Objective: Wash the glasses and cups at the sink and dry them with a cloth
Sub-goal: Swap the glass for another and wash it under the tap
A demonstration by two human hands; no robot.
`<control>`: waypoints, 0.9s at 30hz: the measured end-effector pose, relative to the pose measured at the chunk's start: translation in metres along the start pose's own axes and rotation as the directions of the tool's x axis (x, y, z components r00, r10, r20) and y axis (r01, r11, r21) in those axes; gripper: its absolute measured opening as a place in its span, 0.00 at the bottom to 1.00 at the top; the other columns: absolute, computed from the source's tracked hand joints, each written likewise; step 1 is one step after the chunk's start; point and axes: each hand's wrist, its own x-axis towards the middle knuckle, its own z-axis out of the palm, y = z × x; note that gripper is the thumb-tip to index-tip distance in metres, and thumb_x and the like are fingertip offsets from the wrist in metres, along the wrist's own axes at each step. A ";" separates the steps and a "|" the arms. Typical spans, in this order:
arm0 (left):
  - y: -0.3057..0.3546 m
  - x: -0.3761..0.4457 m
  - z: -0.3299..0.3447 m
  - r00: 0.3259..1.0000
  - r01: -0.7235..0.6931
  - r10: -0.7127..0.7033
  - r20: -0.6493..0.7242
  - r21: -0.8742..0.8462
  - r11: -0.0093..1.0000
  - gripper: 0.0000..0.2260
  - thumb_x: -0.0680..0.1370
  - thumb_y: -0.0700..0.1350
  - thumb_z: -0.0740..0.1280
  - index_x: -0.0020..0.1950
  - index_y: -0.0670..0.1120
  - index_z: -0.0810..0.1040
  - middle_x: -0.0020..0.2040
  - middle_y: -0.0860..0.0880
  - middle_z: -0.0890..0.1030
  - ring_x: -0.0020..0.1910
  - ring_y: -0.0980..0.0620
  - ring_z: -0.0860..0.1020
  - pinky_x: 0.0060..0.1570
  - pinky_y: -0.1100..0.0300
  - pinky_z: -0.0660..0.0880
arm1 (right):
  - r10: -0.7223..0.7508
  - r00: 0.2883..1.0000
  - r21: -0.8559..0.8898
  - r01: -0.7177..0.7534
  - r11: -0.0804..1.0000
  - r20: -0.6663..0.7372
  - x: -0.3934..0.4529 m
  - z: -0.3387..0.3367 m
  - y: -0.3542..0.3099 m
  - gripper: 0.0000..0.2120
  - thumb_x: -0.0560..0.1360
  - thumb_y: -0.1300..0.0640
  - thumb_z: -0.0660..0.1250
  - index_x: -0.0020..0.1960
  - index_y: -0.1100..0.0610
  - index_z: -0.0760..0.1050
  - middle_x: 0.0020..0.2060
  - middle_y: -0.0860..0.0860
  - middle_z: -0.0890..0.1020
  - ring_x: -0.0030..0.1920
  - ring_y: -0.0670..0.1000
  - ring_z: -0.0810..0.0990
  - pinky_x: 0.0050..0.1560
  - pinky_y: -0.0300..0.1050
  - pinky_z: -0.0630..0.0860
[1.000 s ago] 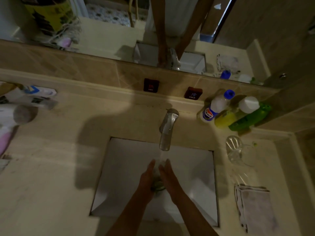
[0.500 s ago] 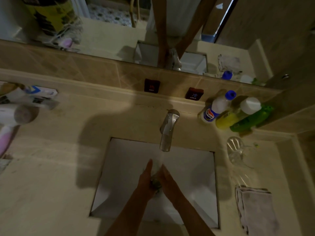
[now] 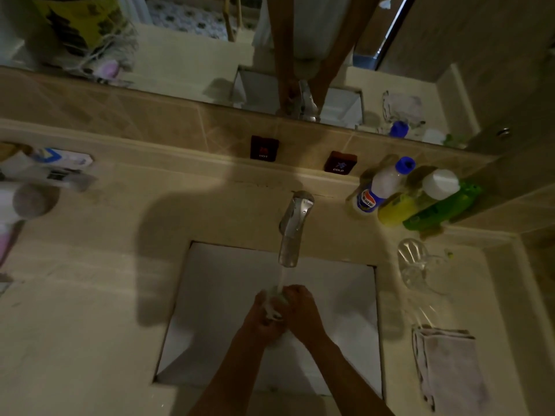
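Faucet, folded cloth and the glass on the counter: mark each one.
faucet (image 3: 292, 226): head view, on the middle of the metal spout.
folded cloth (image 3: 450, 364): head view, on its top surface.
glass on the counter (image 3: 413, 262): head view, on the clear bowl.

Bare counter (image 3: 75, 340) left of the sink (image 3: 222, 295); right side crowded (bottles (image 3: 399, 199), glasses (image 3: 416, 265), cloth (image 3: 447, 364)).

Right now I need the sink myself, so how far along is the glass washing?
Early on, apparently. Nothing looks dried: the folded pale cloth lies untouched on the counter. In hand: left hand and right hand hold a small clear glass under the chrome tap, water running. A clear stemmed glass waits beside the basin; whether it's washed is unclear.
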 end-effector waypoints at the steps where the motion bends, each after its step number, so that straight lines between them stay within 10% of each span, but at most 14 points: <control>1: -0.002 -0.001 0.000 1.000 -0.017 0.017 0.012 0.018 1.000 0.13 0.85 0.51 0.56 0.48 0.45 0.74 0.40 0.45 0.79 0.38 0.47 0.80 0.40 0.52 0.77 | 0.023 1.000 0.015 -0.022 1.000 -0.017 0.004 0.004 0.002 0.04 0.75 0.53 0.71 0.46 0.53 0.79 0.50 0.56 0.79 0.49 0.55 0.82 0.51 0.52 0.81; 4: -0.003 -0.015 0.002 0.995 -0.019 0.022 0.101 -0.032 0.999 0.19 0.73 0.55 0.71 0.49 0.38 0.81 0.39 0.38 0.83 0.37 0.38 0.83 0.35 0.49 0.82 | 0.119 0.991 0.075 -0.115 0.991 -0.056 0.011 0.018 0.009 0.08 0.79 0.53 0.66 0.51 0.58 0.77 0.51 0.58 0.77 0.47 0.53 0.80 0.43 0.39 0.80; 7: -0.007 -0.006 -0.005 0.993 -0.063 0.063 0.096 -0.010 0.998 0.21 0.80 0.57 0.62 0.53 0.38 0.79 0.41 0.38 0.82 0.35 0.42 0.83 0.31 0.54 0.82 | 0.261 0.965 0.159 -0.259 0.953 0.007 0.016 0.025 0.016 0.11 0.82 0.51 0.59 0.57 0.56 0.76 0.51 0.57 0.80 0.43 0.48 0.79 0.33 0.27 0.72; 13: -0.014 -0.010 -0.019 0.987 -0.160 0.161 0.021 0.317 0.935 0.28 0.76 0.63 0.70 0.67 0.44 0.77 0.62 0.35 0.81 0.54 0.36 0.83 0.45 0.41 0.83 | 0.363 0.905 0.361 -0.422 0.831 0.223 0.006 0.024 0.014 0.18 0.81 0.40 0.55 0.59 0.49 0.76 0.56 0.56 0.81 0.54 0.57 0.81 0.55 0.53 0.80; 17: -0.014 -0.020 -0.015 0.978 -0.207 0.202 0.042 0.231 0.951 0.40 0.76 0.73 0.55 0.68 0.40 0.76 0.52 0.36 0.83 0.48 0.38 0.83 0.42 0.44 0.82 | 0.332 0.910 0.445 -0.411 0.796 0.248 0.001 0.018 0.014 0.20 0.81 0.39 0.52 0.53 0.51 0.75 0.49 0.51 0.81 0.48 0.51 0.79 0.49 0.48 0.77; 22: -0.012 -0.034 -0.002 0.973 -0.228 0.215 0.080 0.216 0.949 0.21 0.84 0.59 0.55 0.52 0.45 0.81 0.37 0.44 0.85 0.44 0.41 0.79 0.46 0.48 0.77 | 0.357 0.915 0.528 -0.400 0.749 0.186 -0.012 0.016 0.015 0.17 0.82 0.42 0.55 0.66 0.49 0.67 0.62 0.51 0.77 0.57 0.51 0.77 0.48 0.49 0.78; 27: -0.010 -0.031 -0.010 0.947 -0.320 0.315 0.061 0.251 0.914 0.10 0.83 0.52 0.62 0.54 0.50 0.81 0.49 0.48 0.85 0.51 0.42 0.80 0.57 0.46 0.77 | 0.282 0.944 0.612 -0.326 0.721 0.170 -0.023 -0.010 0.014 0.15 0.83 0.47 0.54 0.61 0.51 0.75 0.61 0.49 0.79 0.63 0.51 0.76 0.65 0.53 0.72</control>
